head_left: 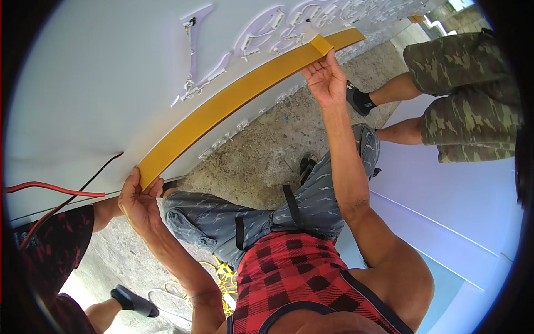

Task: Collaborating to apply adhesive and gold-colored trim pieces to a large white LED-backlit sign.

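Observation:
A long, flat gold-coloured strip point(222, 106) lies across the white board in front of me, slanting from lower left to upper right. At its near left end my left hand point(142, 203) is closed, thumb and fingers pinching the corner. Toward the other end my right hand point(327, 80) grips the strip's lower edge, palm turned up and thumb at the edge, beside a short folded gold piece point(321, 44) on the strip. Beyond the strip, raised white letter shapes point(194, 55) with small light modules and wires are fixed to the board.
A red cable point(55, 188) and a thin dark wire point(94, 177) lie at the board's left. One person in camouflage shorts point(464, 94) stands at right; another in dark patterned clothing point(61, 245) is at left. A yellow cord point(225, 276) lies on the concrete floor point(261, 150). White panels point(439, 222) are at right.

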Demonstrator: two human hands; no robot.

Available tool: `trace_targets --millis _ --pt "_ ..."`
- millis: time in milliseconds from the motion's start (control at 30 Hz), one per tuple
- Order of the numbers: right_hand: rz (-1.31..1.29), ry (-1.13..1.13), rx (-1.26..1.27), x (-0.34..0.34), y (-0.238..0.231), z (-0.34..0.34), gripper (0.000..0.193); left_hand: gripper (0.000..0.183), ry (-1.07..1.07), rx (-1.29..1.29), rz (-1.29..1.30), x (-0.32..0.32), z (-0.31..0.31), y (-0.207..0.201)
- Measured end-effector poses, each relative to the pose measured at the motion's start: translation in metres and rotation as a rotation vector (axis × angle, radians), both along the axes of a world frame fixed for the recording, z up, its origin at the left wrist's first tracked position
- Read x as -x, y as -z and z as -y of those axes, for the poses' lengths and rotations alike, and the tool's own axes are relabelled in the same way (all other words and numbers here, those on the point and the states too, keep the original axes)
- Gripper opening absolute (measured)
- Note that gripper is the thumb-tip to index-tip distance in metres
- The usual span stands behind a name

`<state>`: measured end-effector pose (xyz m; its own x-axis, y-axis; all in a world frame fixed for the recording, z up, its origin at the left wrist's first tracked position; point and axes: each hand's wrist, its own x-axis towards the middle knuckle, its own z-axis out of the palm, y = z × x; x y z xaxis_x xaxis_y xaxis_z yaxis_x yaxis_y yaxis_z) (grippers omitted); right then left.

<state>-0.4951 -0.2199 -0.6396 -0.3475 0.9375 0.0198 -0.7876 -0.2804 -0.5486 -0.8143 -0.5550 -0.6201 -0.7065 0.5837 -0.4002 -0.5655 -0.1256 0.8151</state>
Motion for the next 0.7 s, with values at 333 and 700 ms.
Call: trace_targets --millis 333,700 --pt "0.042 -0.021 0.008 0.019 0.006 -0.007 0.043 0.024 -0.110 0.023 -0.023 0.002 0.002 0.002" --pt "-0.197 -0.208 0.055 0.000 0.017 -0.039 0.038 0.023 -0.131 -0.052 -0.064 -0.023 -0.015 -0.024"
